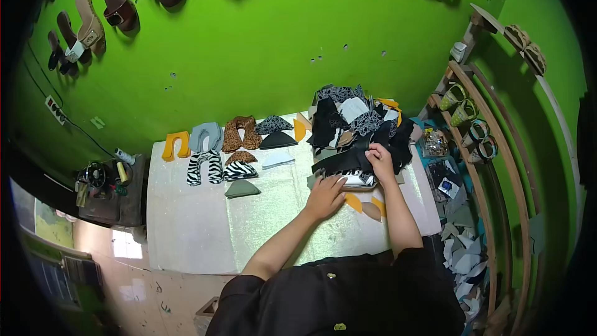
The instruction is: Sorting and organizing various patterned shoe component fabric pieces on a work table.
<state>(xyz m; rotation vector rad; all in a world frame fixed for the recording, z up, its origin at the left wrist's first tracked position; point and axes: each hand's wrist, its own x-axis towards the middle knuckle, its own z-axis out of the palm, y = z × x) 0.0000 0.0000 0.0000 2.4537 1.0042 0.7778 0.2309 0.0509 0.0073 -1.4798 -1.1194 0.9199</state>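
My right hand (380,163) has its fingers curled in on a black strip of material (342,160) at the front of a scrap pile (323,121). My left hand (326,196) rests at the strip's near left edge, its fingers stretched out and apart. Below the hands lie yellow half-round pieces (353,203) and a brown one (371,211). Left of the pile, cut pieces are laid out in groups: a yellow U-shape (176,146), a grey one (206,137), a leopard-print one (241,133), a zebra-print one (204,168) and a green half-round (242,188).
The pieces lie on a pale table (186,230) against a green wall. Sandals (121,12) hang above. On the right stand a wooden rack (491,211) with footwear and a heap of scraps (465,255). A sewing machine (96,175) is at the left.
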